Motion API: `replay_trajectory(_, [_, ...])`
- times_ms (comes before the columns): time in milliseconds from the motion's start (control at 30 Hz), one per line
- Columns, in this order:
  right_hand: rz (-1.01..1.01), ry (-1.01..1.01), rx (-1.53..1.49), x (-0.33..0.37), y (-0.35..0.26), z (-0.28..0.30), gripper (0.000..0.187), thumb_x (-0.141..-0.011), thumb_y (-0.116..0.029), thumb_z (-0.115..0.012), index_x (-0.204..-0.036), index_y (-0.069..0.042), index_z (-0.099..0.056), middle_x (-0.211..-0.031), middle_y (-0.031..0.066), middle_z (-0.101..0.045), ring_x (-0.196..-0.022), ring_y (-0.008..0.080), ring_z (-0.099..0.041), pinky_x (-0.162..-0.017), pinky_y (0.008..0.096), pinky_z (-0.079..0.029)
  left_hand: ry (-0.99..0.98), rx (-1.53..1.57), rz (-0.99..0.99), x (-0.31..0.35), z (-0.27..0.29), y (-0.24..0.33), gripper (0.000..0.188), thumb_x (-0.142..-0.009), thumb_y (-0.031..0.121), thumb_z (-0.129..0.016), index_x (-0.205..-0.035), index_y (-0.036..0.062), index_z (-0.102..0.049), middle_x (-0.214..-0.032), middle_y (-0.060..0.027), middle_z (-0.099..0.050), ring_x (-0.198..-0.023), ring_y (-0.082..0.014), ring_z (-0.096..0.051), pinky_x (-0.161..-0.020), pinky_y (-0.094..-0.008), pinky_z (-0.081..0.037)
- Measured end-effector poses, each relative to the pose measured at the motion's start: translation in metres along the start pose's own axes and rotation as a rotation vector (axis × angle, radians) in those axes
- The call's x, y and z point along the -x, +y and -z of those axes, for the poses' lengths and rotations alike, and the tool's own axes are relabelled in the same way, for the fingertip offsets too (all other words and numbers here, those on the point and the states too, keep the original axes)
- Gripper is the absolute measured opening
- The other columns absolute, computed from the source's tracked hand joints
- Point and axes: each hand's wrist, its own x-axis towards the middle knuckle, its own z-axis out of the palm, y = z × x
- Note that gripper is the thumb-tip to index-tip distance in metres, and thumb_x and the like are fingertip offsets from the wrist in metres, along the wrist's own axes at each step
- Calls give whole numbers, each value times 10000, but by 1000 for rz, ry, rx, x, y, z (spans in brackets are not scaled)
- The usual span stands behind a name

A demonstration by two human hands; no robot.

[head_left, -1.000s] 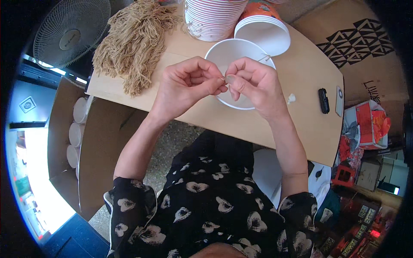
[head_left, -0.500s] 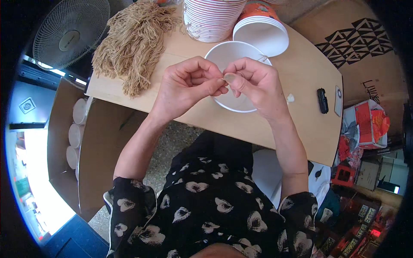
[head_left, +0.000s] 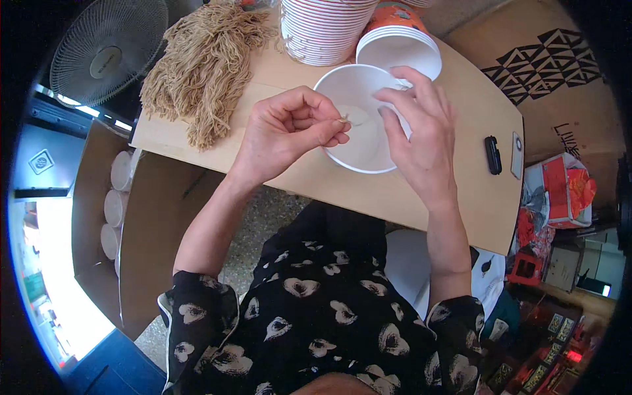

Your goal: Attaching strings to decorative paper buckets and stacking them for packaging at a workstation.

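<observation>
My left hand is closed, thumb and index fingertip pinching a short end of beige string. That string end sits over the near left side of a white paper bucket, which stands on the table with its open mouth facing me. My right hand is open, thumb and fingers apart, over the bucket's right rim. Nothing shows between its fingers, and it hides part of that rim. A heap of tan strings lies on the table to the left of the bucket.
Nested white buckets stand at the back, beside an orange-sided bucket lying on its side. A small black object and a flat grey one lie near the table's right edge. A fan and an open carton are on the left.
My right hand has let go at the left fingertips, opened and moved right and up to the bucket's rim. My left hand stays in place, still pinching.
</observation>
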Motion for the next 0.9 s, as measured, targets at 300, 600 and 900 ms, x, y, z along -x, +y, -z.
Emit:
replay_trajectory(300, [-338, -335, -902, 1, 1, -9, 112, -902, -75, -662, -967, 11, -691, -927, 47, -685, -884, 109, -615, -857, 287, -476, -41, -8, 8, -1, -3, 1, 77, -908, -16, -649, -977, -30, -618, -886, -82, -699, -850, -150, -711, -743, -241, -594])
replay_trajectory(600, [-470, -240, -1269, 7, -10, -22, 112, -933, -110, -642, -985, -11, -636, -863, -4, -649, -772, 65, -575, -677, 204, -416, -35, 35, 19, 0, -4, -1, 91, -912, -13, -648, -993, -40, -617, -911, -91, -698, -851, -158, -710, -754, -241, -592])
replay_trajectory(900, [-570, -268, -1190, 2, -11, -6, 115, -971, -120, -584, -963, -5, -583, -741, -46, -549, -637, 14, -433, -572, 188, -352, -19, 48, 92, 0, -5, 5, 217, -927, 33, -643, -1123, -17, -566, -965, -151, -706, -864, -191, -709, -758, -274, -584])
